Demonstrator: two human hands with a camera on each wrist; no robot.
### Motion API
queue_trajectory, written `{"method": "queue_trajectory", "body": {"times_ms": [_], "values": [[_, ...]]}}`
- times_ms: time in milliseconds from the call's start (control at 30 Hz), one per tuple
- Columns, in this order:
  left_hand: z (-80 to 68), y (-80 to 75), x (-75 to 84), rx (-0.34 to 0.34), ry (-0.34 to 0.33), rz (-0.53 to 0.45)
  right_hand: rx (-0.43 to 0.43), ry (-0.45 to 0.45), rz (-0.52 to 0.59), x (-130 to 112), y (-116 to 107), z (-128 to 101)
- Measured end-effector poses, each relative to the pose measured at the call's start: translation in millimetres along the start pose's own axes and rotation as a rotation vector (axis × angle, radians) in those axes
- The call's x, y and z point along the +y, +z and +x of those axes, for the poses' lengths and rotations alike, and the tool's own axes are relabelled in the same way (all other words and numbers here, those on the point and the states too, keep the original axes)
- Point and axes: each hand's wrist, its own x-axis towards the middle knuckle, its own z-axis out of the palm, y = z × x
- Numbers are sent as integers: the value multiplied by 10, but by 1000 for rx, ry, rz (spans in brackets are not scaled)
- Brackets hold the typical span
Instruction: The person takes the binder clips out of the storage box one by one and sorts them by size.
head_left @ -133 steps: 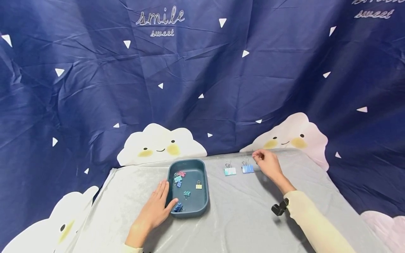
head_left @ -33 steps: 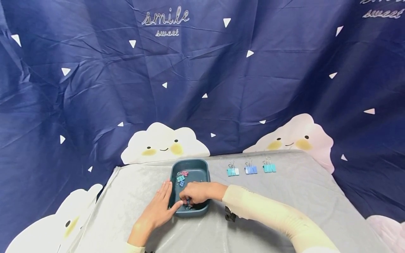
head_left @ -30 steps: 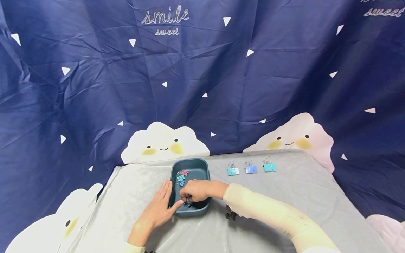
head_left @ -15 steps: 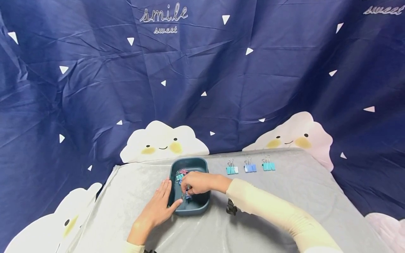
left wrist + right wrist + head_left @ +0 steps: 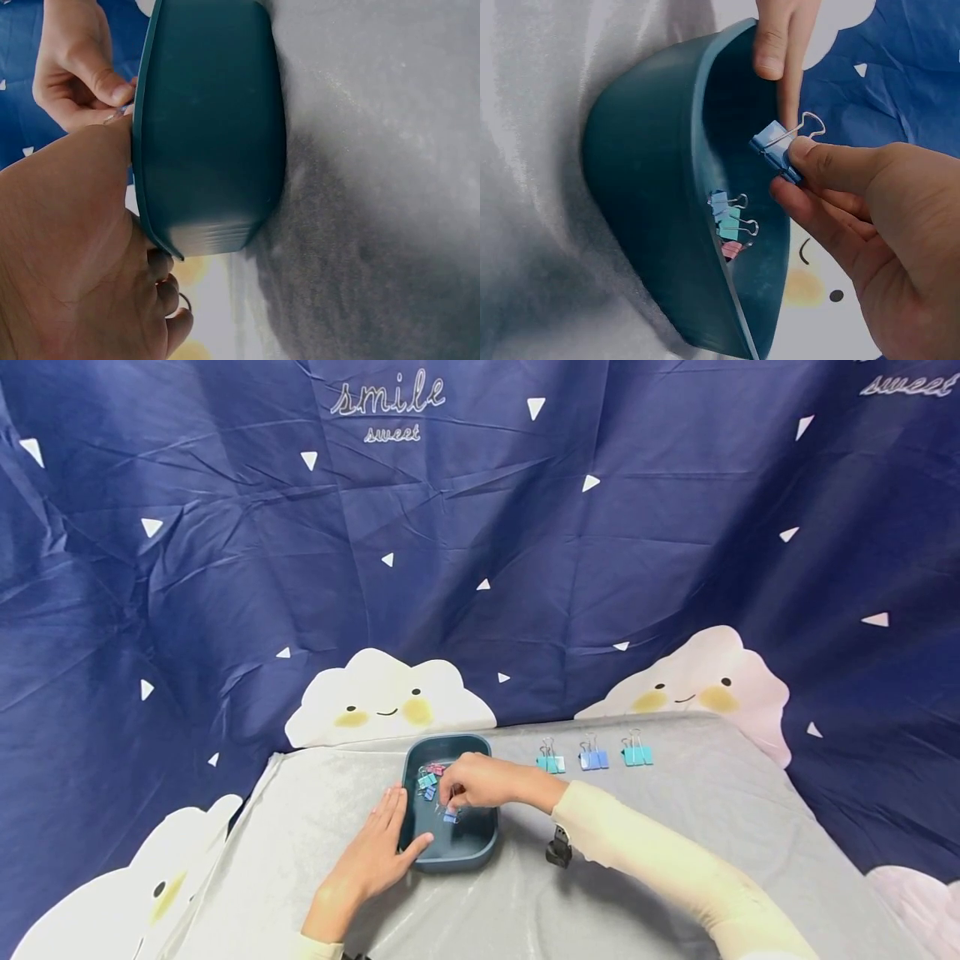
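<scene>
My right hand (image 5: 483, 779) is over the dark teal bin (image 5: 448, 863), pinching a blue binder clip (image 5: 775, 148) between thumb and fingers. The clip has one wire handle swung out, seen in the right wrist view. My left hand (image 5: 367, 856) rests on the bin's left side with fingers straight along the wall and the thumb over the rim. Inside the bin, a pink binder clip (image 5: 436, 769), a teal binder clip (image 5: 427, 781) and a small blue binder clip (image 5: 429, 793) lie grouped at the left. The right hand hides part of the bin's floor.
Right of the bin, a row on the grey cloth (image 5: 540, 893) holds a teal-and-white binder clip (image 5: 551, 764), a larger blue binder clip (image 5: 593, 760) and a larger teal binder clip (image 5: 637, 755). A navy curtain (image 5: 450, 527) hangs behind the table.
My right hand has gone from the row into the bin and lifted the blue binder clip from its near end. The teal clip at the row's right end now shows. My left hand stays put.
</scene>
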Motion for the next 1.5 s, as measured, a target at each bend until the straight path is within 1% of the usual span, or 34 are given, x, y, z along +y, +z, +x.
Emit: {"method": "queue_trajectory", "body": {"times_ms": [100,267,500,700,833,967,1133,1500], "values": [[-2,-3,3,-9,-11,-4,15,-3,24,18,-27,-38],[1,-3,0,-6,-12,3,44,-4,47,45,-73,-105],[7,-4,0,-4,-13,7,85,20,75,60,-153,-219],[9,-1,9,16,2,10,125,34,75,80,-203,-346],[6,4,11,27,6,5,154,65,72,95,-233,-429],[-7,17,7,28,8,11,180,95,103,95,-255,-523],[-14,30,16,49,26,19,221,102,134,85,-283,-641],[-33,47,35,93,62,3,300,136,146,154,-265,-942]]}}
